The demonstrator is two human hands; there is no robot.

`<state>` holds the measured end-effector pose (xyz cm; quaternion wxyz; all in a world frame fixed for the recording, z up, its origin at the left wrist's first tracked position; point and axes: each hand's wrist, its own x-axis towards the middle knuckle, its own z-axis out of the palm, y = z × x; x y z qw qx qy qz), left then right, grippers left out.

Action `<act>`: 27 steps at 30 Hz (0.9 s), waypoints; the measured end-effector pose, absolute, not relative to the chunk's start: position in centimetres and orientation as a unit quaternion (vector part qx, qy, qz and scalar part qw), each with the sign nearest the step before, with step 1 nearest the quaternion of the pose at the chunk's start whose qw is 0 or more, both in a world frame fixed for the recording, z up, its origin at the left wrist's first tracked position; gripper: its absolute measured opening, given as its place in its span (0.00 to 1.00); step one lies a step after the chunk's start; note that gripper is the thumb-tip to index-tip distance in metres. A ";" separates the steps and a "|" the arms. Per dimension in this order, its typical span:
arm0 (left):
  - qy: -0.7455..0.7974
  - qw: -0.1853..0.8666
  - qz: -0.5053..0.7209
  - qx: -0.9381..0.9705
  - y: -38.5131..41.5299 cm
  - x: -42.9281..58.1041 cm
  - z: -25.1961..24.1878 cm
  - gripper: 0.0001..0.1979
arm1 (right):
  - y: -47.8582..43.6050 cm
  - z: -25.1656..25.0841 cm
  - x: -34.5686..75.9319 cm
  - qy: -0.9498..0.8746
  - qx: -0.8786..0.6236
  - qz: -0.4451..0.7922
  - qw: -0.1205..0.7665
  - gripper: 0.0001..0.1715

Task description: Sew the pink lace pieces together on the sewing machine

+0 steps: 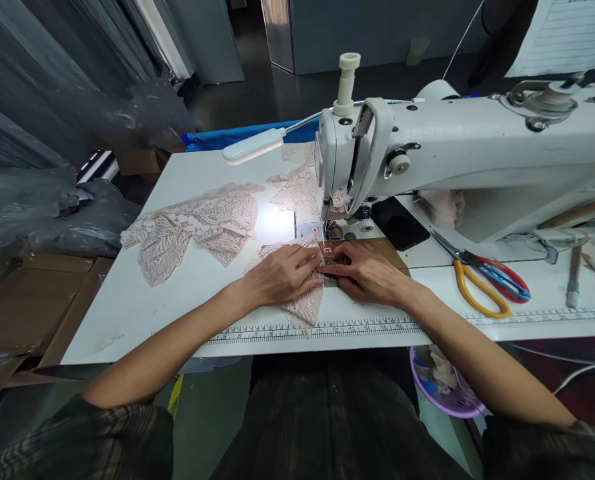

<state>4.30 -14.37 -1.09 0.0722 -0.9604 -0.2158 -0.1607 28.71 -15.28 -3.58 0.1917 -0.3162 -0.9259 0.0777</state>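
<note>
A white table (142, 300) is seen, with a ruler strip (357, 328) printed along its front edge. A big white sewing machine (477, 140) is set on the back of it. A pile of pink lace (197, 223) is spread on the left side, and more lace (297, 190) is laid just beside the machine. A small lace piece (305, 308) is laid in front of the needle. A black phone (400, 223) is placed under the machine's arm. Yellow scissors (470, 287) and red and blue scissors (502, 280) are crossed on the right.

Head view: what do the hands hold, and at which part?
Nothing is gripped. Left hand lies flat on the lace piece, covering its upper middle; right hand presses its right edge with the fingertips.
</note>
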 end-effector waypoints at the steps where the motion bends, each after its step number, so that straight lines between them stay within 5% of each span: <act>1: -0.223 0.084 -0.136 -0.962 -14.0 4.6 -1.1 0.17 | -15.3 -3.6 28.7 -0.926 -0.316 0.078 0.192 0.21; 10: -0.252 0.122 -0.007 -0.960 -13.0 5.2 -1.5 0.21 | -15.3 -3.5 28.5 -0.928 -0.318 0.064 0.186 0.21; 27: -0.262 0.107 -0.029 -0.959 -10.2 6.0 -1.2 0.23 | -14.2 -3.5 28.8 -0.925 -0.344 0.017 0.164 0.19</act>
